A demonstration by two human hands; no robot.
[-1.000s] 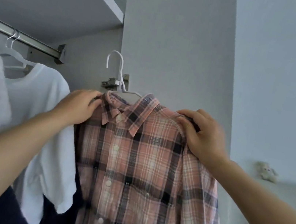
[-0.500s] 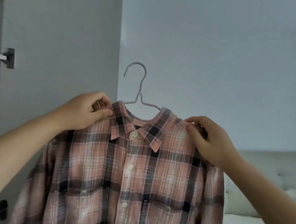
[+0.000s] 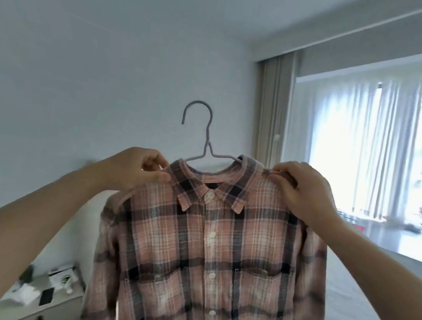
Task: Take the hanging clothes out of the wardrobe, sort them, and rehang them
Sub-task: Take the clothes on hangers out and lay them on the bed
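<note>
The shirt (image 3: 210,264) was soft, matt woven plaid cloth with glossy buttons. The hanger (image 3: 207,142) looked thin and matt-coated. The curtains (image 3: 357,143) were sheer fabric.

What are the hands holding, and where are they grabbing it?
Both hands hold the pink plaid shirt on its hanger: the left hand pinches one shoulder, the right hand the other.
</note>
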